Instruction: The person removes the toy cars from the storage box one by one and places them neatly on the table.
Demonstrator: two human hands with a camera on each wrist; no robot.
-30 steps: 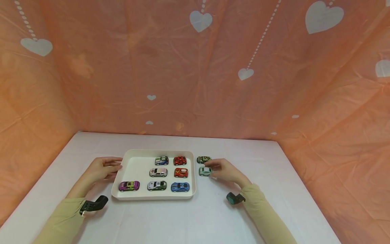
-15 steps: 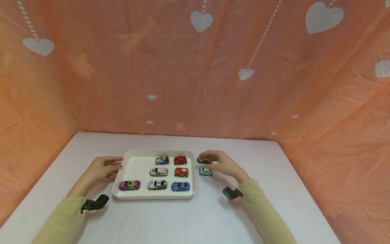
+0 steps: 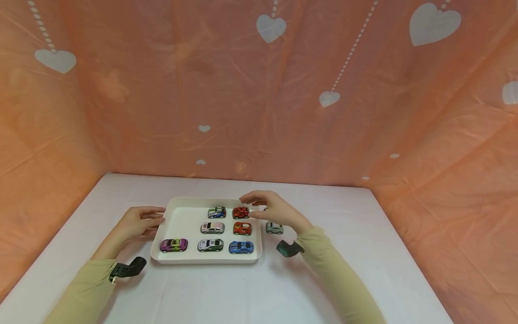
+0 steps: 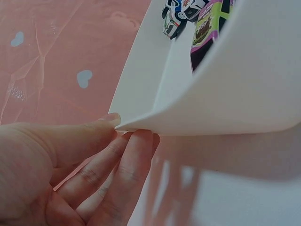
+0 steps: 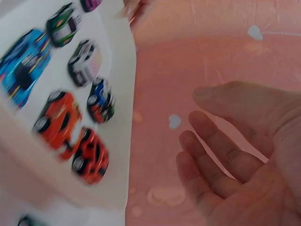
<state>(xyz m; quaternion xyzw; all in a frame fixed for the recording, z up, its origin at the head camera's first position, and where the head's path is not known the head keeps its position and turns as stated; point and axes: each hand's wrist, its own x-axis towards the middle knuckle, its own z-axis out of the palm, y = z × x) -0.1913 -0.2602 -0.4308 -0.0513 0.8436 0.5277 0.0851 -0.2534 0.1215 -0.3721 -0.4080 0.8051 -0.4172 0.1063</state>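
At the left edge of the white tray (image 3: 190,260), my left hand (image 3: 131,225) pinches the rim between thumb and fingers, clearly seen in the left wrist view. My right hand (image 3: 277,211) hovers over the tray's far right corner, fingers apart and holding nothing. Right below its fingertips is a red toy car (image 3: 240,213) with black marks. A mint toy car (image 3: 274,227) stands on the table just outside the tray. Behind it another toy car is almost wholly hidden by my right hand.
Several more toy cars stand in the tray, among them a purple one (image 3: 173,245), a blue one (image 3: 241,247) and another red one (image 3: 242,228). The white table (image 3: 218,297) is bounded by orange sheeting (image 3: 226,112) with hearts.
My right hand has moved from beside the mint car, past the green patterned car, and leftward over the tray's far corner. My left hand stays on the rim.
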